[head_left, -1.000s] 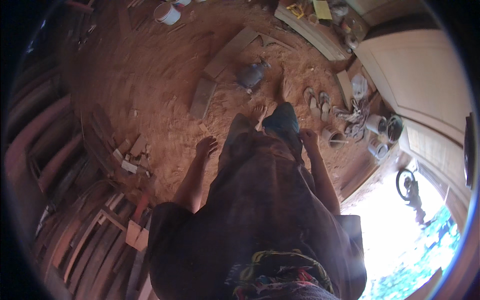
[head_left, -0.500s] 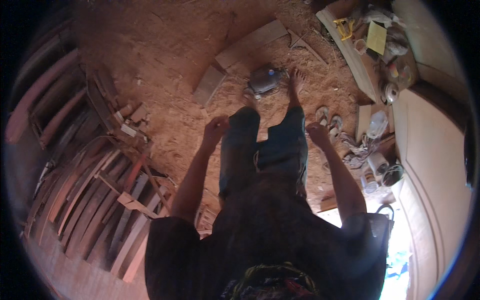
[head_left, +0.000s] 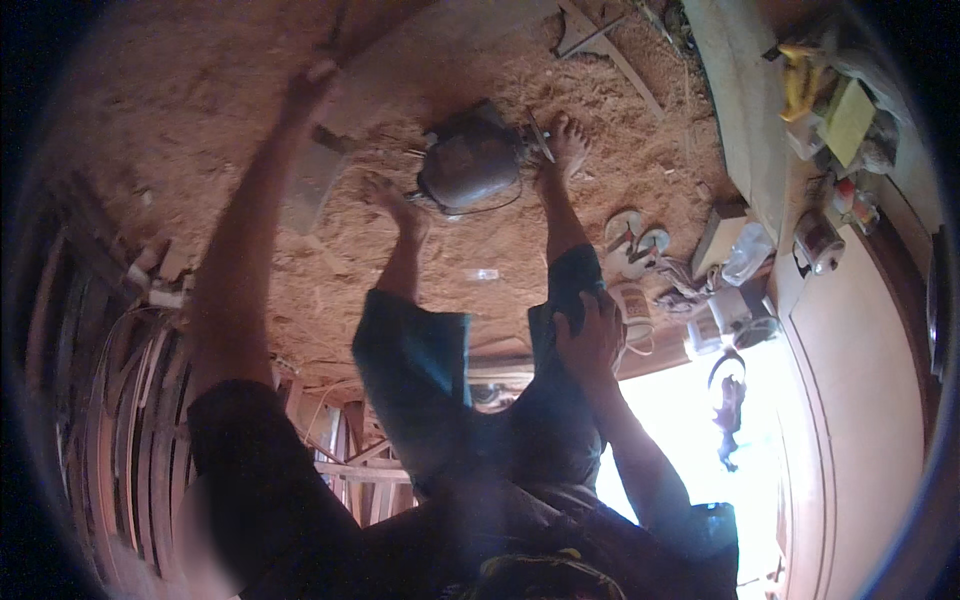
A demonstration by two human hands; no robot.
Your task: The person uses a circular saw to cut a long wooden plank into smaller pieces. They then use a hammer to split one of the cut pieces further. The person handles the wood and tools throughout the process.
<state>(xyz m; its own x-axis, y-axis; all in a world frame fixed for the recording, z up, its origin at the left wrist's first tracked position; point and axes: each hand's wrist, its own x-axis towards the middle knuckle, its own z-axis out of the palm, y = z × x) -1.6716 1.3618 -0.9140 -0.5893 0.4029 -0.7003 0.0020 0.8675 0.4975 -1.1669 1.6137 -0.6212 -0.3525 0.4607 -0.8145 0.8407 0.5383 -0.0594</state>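
Observation:
My left hand (head_left: 308, 92) is stretched far forward and to the left, at the near end of a dark board (head_left: 385, 32) on the ground. Its fingers are blurred and dim, so whether they grip the board is unclear. My right hand (head_left: 592, 338) rests on my right knee with its fingers spread, holding nothing. Between my bare feet lies a dark, rounded, motor-like machine (head_left: 472, 165). A thin disc (head_left: 540, 136) stands at its right end, beside my right foot. Under my left forearm, a shorter flat board (head_left: 316, 182) is partly hidden.
Sawdust covers the ground. Stacked wood strips (head_left: 150, 430) stand at the left. To the right are sandals (head_left: 632, 238), a whitish bucket (head_left: 632, 310), a clear plastic bag (head_left: 748, 252) and a yellow-handled tool (head_left: 798, 85). A large pale panel (head_left: 870, 400) leans along the right side.
My body has lowered and my knees have spread around the machine, which looks closer. My left hand has reached forward and left. My right hand has come down onto my knee and opened.

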